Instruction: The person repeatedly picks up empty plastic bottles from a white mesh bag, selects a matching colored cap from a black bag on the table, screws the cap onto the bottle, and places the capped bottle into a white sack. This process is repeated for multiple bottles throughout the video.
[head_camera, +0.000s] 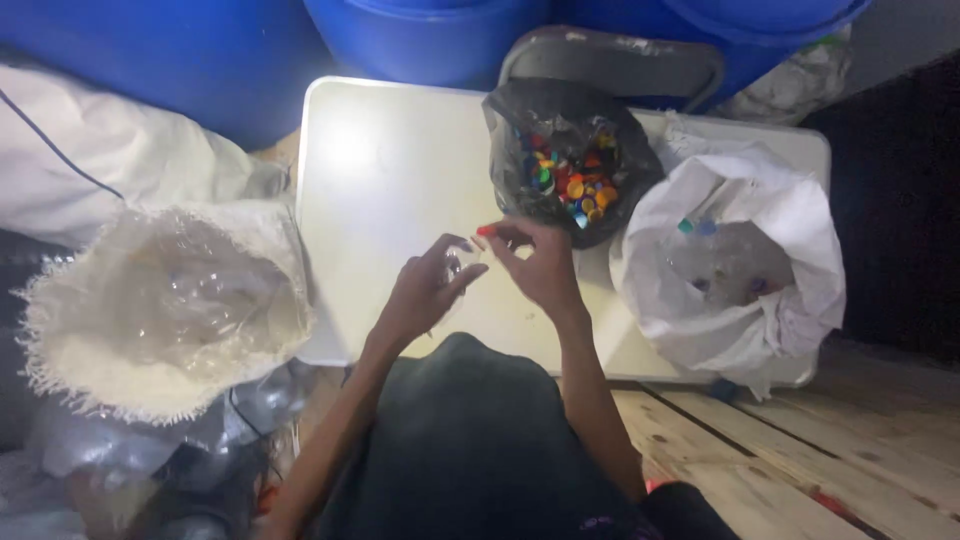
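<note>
Counted: two hands, one clear bottle, one red cap, three sacks. Left hand (425, 290) clamped round the clear bottle (462, 268). Right hand (540, 262) fingertips pinched on the red cap (486, 231) at the bottle's top. Beyond the right hand: black bag of caps (568, 170); to its right, white bag (735, 265); woven sack (165, 305) left of the left hand

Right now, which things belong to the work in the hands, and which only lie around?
In use: left hand holding clear bottle; right hand at red cap; black bag of caps; white bag; woven sack.
Lying around: blue barrels; chair.
</note>
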